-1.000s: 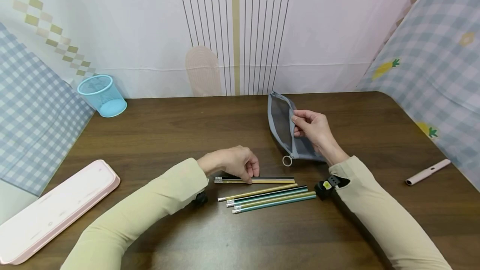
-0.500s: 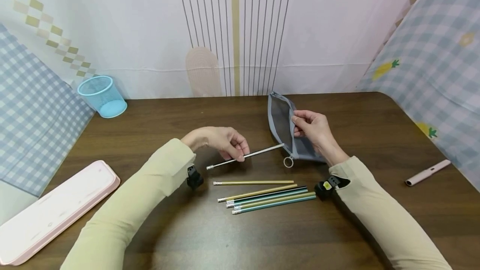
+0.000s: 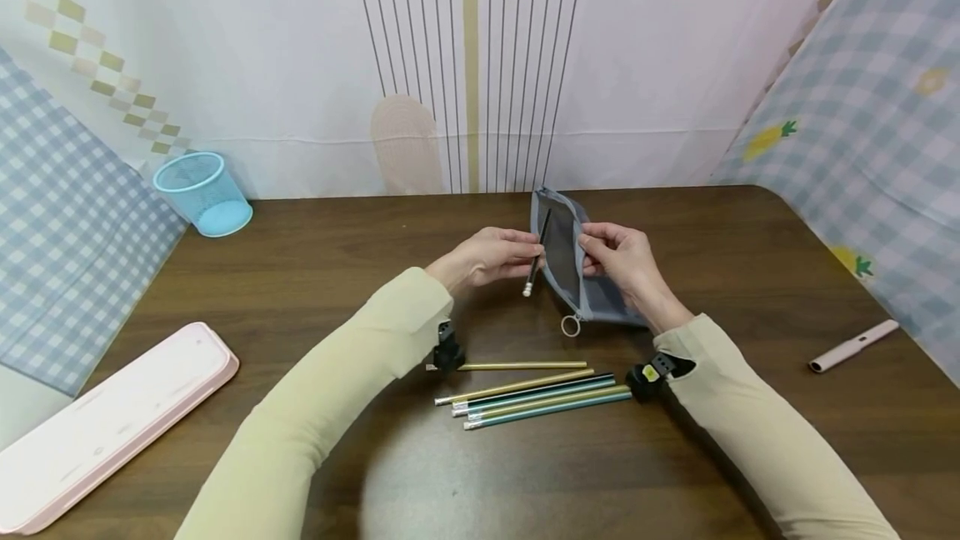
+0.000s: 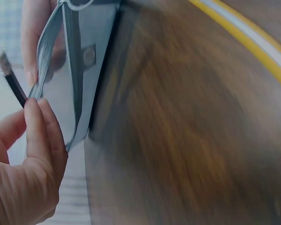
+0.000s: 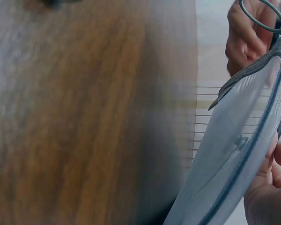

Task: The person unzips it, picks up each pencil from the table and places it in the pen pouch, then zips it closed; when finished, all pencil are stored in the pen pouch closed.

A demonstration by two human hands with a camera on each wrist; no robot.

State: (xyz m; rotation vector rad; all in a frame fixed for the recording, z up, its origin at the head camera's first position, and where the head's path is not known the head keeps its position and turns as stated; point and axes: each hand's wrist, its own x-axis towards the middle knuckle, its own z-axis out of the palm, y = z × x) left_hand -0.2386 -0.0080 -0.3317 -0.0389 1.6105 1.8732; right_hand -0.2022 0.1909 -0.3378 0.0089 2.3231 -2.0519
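My left hand [image 3: 498,257] pinches a black pencil [image 3: 532,273] at the mouth of a grey mesh zip pouch [image 3: 615,300]. The pencil's eraser end points down toward me, and its other end overlaps the pouch opening. In the left wrist view the pencil [image 4: 15,86] shows its metal-banded end above the left fingers [image 4: 35,126]. My right hand [image 3: 626,265] grips the near edge of the pouch, holding the mouth apart. A ring pull [image 3: 571,325] hangs from the zip. In the right wrist view the mesh side of the pouch [image 5: 234,140] fills the lower right.
Several gold, black and green pencils [image 3: 547,398] lie on the brown table [image 3: 360,240] in front of the pouch. A pink-and-white case [image 3: 112,432] sits at left, a blue mesh cup [image 3: 206,194] at back left, a pink pen-like stick [image 3: 855,346] at right.
My left hand has picked the black pencil up from beside a gold one, carried it up and right, and turned it steeply at the pouch mouth. My right hand keeps its hold.
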